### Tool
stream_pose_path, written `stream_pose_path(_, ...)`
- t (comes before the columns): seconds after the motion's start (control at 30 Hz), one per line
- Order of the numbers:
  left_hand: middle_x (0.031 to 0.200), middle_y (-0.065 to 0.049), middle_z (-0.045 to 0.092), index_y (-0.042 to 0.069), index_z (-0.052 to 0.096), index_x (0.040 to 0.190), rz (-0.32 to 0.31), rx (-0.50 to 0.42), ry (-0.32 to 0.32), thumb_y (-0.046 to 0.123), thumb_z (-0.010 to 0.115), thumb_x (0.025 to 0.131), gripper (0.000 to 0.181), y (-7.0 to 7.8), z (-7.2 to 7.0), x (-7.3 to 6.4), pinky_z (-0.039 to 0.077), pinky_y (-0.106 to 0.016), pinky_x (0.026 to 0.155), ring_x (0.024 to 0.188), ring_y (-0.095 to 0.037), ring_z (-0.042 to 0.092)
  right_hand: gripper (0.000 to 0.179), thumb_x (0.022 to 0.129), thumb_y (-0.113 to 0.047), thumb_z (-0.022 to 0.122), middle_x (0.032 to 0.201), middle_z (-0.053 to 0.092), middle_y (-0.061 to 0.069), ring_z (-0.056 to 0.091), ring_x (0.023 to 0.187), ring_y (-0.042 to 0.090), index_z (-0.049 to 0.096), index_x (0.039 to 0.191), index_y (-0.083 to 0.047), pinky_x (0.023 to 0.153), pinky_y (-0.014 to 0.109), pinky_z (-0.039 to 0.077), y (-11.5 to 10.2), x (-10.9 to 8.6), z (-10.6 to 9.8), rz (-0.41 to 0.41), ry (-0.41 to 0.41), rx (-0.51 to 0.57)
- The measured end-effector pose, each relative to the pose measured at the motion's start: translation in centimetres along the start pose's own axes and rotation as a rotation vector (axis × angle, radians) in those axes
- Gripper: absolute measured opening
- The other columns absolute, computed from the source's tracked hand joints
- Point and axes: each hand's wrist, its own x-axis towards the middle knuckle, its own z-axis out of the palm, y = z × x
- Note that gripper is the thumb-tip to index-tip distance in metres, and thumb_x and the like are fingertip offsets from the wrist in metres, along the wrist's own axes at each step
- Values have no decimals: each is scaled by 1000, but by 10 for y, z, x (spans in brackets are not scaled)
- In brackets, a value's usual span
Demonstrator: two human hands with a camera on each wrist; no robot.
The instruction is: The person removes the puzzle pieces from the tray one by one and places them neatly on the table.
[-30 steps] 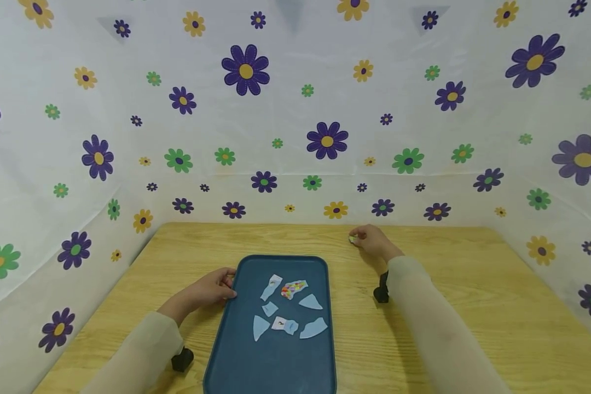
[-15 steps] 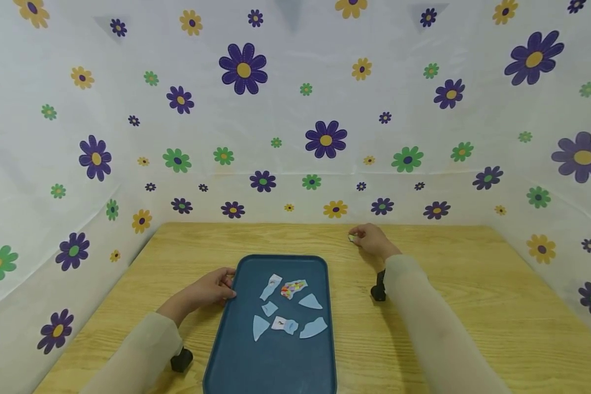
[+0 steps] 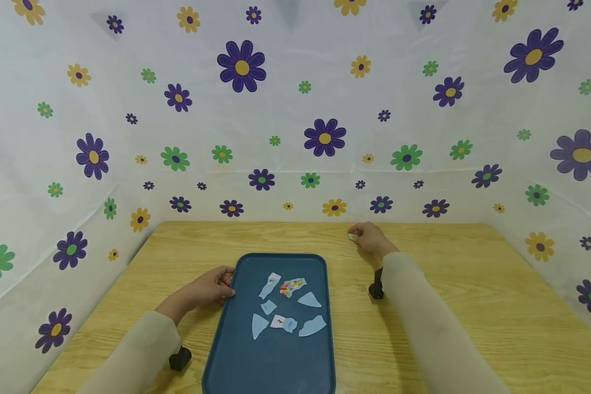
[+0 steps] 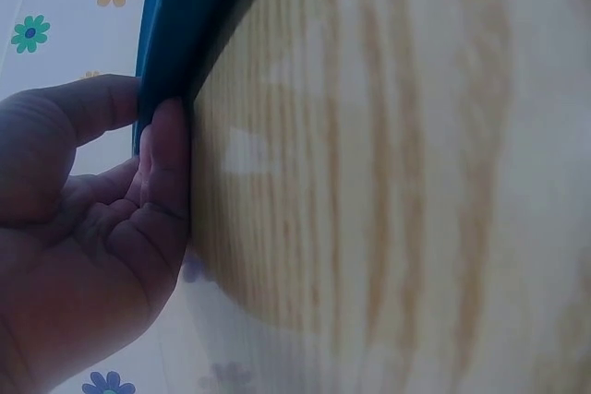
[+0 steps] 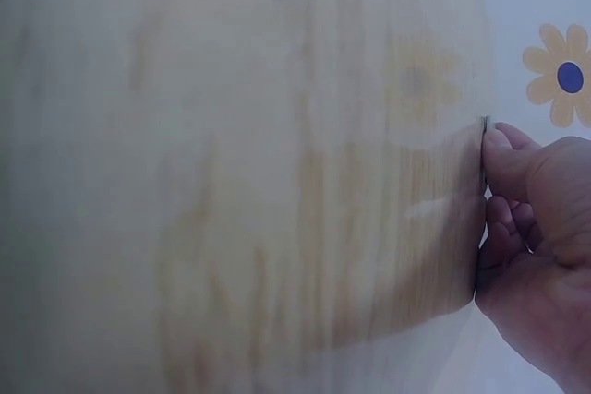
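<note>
My left hand (image 3: 208, 285) grips the left rim of a dark blue tray (image 3: 271, 368); in the left wrist view its thumb lies at the rim and its fingers curl low against the side. On the tray lie several thin, light blue, irregular pieces, among them a multicoloured patterned piece (image 3: 293, 287), a piece with a small print (image 3: 283, 323) and a pointed plain piece (image 3: 260, 326). Near the back edge of the table, my right hand (image 3: 371, 239) pinches a small, flat, pale greenish piece (image 3: 351, 237) between thumb and fingers, low over the wood. My fingers cover part of it.
The wooden table (image 3: 453, 295) reaches back to a white flowered sheet (image 3: 276, 109), which also encloses the left and right sides. The tray's right rim stands left of my right forearm. A black wrist camera (image 3: 180, 359) hangs under my left sleeve.
The head view tilts slightly. My right forearm and its wrist camera shift a little to the left, while the hand keeps its pinch. My left hand stays on the tray.
</note>
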Motion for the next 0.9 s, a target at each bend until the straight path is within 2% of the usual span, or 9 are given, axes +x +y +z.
stream_pose_path(0.23,97,-13,47,-9,37,139,2,19,6,-2,63,88,58,2,0,-1,47,-34,69,81,-23,50,26,97,-2,54,122,55,24,49,114,39,63,121,0,100,52,37,-7,-4,-1,36,-26,11)
stream_pose_path(0.4,97,-13,47,-9,37,139,-3,22,10,-2,63,88,58,2,0,-1,47,-34,68,81,-23,50,27,98,-3,53,125,55,24,49,117,39,61,124,1,102,51,36,-11,-7,-1,20,-30,-9)
stream_pose_path(0.63,97,-13,46,-9,36,140,-5,14,7,-3,63,88,58,2,0,-2,47,-34,68,81,-23,50,29,98,-6,55,128,53,25,48,120,40,59,126,1,101,51,37,-9,-11,-2,1,-18,4)
stream_pose_path(0.9,97,-13,47,-9,37,139,0,7,0,-2,63,88,58,0,0,0,48,-34,69,82,-23,50,37,99,-10,55,134,47,29,47,121,43,52,134,3,97,53,41,-19,-25,-11,4,-10,47)
